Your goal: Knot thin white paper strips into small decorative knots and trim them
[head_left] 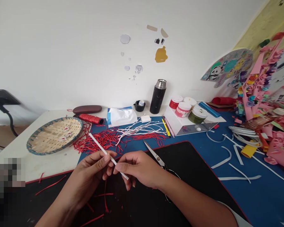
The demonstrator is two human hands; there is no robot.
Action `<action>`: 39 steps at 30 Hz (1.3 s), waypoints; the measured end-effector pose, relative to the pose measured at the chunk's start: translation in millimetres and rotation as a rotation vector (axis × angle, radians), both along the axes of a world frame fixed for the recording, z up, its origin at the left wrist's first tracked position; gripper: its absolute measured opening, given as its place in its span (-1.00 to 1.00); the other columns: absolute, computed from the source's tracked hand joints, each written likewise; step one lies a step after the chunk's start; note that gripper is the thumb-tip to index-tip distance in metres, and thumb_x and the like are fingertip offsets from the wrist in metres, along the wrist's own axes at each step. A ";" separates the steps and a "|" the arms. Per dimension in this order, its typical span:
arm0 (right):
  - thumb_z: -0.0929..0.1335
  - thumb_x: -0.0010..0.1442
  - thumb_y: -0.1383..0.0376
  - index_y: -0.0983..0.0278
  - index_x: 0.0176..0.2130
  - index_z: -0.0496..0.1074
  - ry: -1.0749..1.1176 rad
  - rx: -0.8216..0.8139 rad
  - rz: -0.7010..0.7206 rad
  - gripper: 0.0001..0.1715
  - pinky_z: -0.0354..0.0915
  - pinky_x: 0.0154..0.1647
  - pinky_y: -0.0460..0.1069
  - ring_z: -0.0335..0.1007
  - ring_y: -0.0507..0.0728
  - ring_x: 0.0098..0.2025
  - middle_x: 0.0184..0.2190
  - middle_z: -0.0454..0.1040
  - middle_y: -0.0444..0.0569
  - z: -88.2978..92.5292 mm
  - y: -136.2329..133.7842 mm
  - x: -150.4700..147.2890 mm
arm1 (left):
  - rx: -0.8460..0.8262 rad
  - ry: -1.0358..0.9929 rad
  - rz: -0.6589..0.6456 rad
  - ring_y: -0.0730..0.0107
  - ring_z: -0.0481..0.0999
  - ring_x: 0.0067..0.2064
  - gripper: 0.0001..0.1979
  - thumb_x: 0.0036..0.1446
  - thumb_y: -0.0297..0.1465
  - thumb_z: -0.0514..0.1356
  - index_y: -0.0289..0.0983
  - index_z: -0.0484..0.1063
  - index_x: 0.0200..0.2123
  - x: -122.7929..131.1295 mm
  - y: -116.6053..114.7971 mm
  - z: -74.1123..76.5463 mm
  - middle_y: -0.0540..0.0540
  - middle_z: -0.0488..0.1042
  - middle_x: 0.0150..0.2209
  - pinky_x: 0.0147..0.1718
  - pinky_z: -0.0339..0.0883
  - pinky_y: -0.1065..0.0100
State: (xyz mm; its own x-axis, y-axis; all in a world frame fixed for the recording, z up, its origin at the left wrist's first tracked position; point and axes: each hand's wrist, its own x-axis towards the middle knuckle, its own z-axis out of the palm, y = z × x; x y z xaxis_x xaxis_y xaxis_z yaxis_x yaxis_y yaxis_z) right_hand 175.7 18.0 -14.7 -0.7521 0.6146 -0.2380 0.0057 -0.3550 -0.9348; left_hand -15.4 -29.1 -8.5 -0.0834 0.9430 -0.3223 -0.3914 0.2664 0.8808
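A thin white stick [97,143], perhaps rolled or folded paper, slants across the middle between my two hands. My left hand [91,168] pinches it between thumb and fingers near its centre. Lower down, my right hand [142,170] has its thumb and fingers closed on the stick close to its near end. Both hands are above the black mat [194,186]. Just beyond my right hand lie scissors [156,156], blades pointing away and handles partly hidden by my forearm. Red cords [99,140] and white cords [142,127] are piled behind my hands.
A woven basket [54,134] stands at left, near a red thread spool [91,119]. Behind are a black thermos [158,97], several lidded jars [183,109] and a yellow pen [166,126]. White strips [239,178] and pink paper flowers [280,148] lie at right.
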 end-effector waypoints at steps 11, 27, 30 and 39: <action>0.44 0.32 0.04 0.32 -0.20 0.53 0.032 -0.041 0.004 -0.64 0.18 -0.61 -0.13 0.41 -0.03 -0.61 -0.51 0.52 -0.16 0.2 1.0 -0.1 | 0.034 0.006 0.053 0.49 0.41 -0.55 -0.58 -0.29 -0.16 0.69 -0.31 0.76 -0.41 -2.7 1.1 -0.6 -0.05 0.52 -0.59 -0.61 0.30 0.54; 0.39 0.38 0.11 0.32 -0.22 0.53 -0.029 0.015 0.009 -0.69 0.20 -0.57 -0.14 0.38 -0.02 -0.61 -0.59 0.45 -0.20 1.3 -0.1 0.2 | 0.070 0.061 0.039 0.45 0.46 -0.53 -0.61 -0.25 -0.14 0.67 -0.30 0.73 -0.47 -2.1 1.4 0.7 -0.07 0.55 -0.58 -0.59 0.34 0.53; 0.39 0.38 0.09 0.31 -0.24 0.52 -0.013 0.024 0.018 -0.68 0.21 -0.55 -0.13 0.38 -0.01 -0.61 -0.63 0.42 -0.22 0.6 -0.2 0.8 | 0.071 0.056 0.038 0.45 0.46 -0.54 -0.61 -0.25 -0.15 0.68 -0.30 0.73 -0.48 -2.6 1.1 0.3 -0.07 0.55 -0.59 -0.61 0.32 0.53; 0.42 0.36 0.00 0.30 -0.26 0.50 0.037 -0.006 0.027 -0.60 0.17 -0.58 -0.13 0.37 -0.01 -0.63 -0.64 0.37 -0.25 1.0 -0.9 0.9 | 0.037 0.008 0.080 0.48 0.43 -0.57 -0.58 -0.35 -0.18 0.70 -0.31 0.75 -0.47 -3.6 1.0 -0.1 -0.07 0.55 -0.60 -0.62 0.33 0.54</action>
